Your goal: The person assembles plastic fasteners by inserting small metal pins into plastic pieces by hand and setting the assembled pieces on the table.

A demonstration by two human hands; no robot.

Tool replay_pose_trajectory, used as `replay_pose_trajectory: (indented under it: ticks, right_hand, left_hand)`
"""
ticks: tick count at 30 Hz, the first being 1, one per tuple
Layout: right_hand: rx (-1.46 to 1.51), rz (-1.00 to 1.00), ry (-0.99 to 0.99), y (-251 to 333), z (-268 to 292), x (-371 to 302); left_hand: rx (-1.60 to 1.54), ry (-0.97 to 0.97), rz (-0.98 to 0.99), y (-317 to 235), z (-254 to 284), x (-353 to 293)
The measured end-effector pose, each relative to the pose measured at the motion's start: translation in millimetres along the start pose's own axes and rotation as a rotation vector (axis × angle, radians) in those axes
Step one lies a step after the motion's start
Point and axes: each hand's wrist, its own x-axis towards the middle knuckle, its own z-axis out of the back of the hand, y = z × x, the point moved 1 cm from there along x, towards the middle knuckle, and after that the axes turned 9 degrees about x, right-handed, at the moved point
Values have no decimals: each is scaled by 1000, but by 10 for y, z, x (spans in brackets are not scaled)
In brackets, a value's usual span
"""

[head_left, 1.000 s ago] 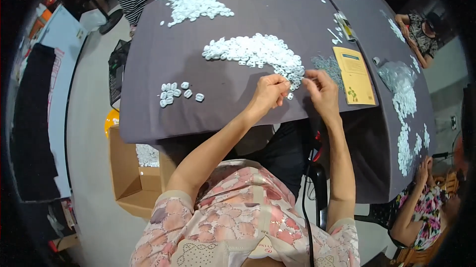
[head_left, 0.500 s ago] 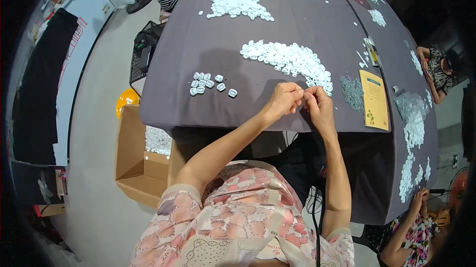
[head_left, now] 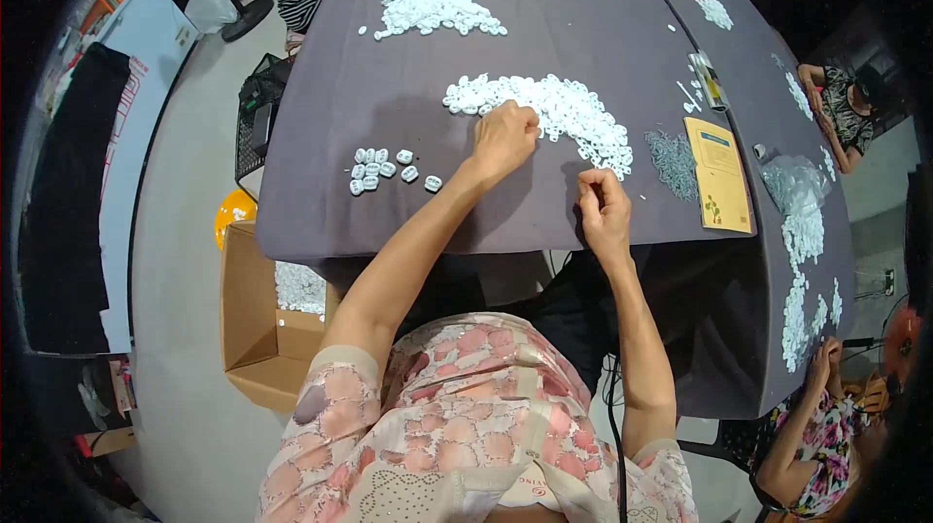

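A curved pile of small white oval pieces (head_left: 583, 120) lies on the grey cloth-covered table (head_left: 389, 226). My left hand (head_left: 505, 141) is at the pile's near edge, fingers curled down against the pieces; its fingertips are partly hidden. Just below the pile's right end, my right hand (head_left: 604, 212) hovers near the table edge with thumb and fingers pinched together. Whatever sits in that pinch is too small to make out. To the left of my left forearm, several thicker white pieces (head_left: 372, 170) form a loose cluster.
Right of the pile are a heap of thin grey bits (head_left: 673, 165) and a yellow booklet (head_left: 721, 178). Another white heap (head_left: 437, 6) lies farther off. A cardboard box (head_left: 248, 329) stands below left. Other people sit around; one person's hands (head_left: 824, 363) are at lower right.
The two hands, which met at the fingertips, are now apart. My left hand has moved away to the pile, while the right stays pinched near the table edge. The whole view has shifted slightly.
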Motion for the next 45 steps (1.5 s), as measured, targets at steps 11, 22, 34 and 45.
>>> replay_pose_trajectory:
  ticks: [11,22,34,45]
  right_hand:
    - [-22,126,65,35,29,13]
    - [-17,131,1,100,148,203]
    - [108,358,276,631,-598,180]
    - [109,-144,45,2,-64,184]
  left_hand:
    - [-7,119,-27,-98,244,-471]
    - [-265,-24,-77,55,189,-373]
    - [-23,205,115,161,86,42]
    - [-44,111,28,186,119,-183]
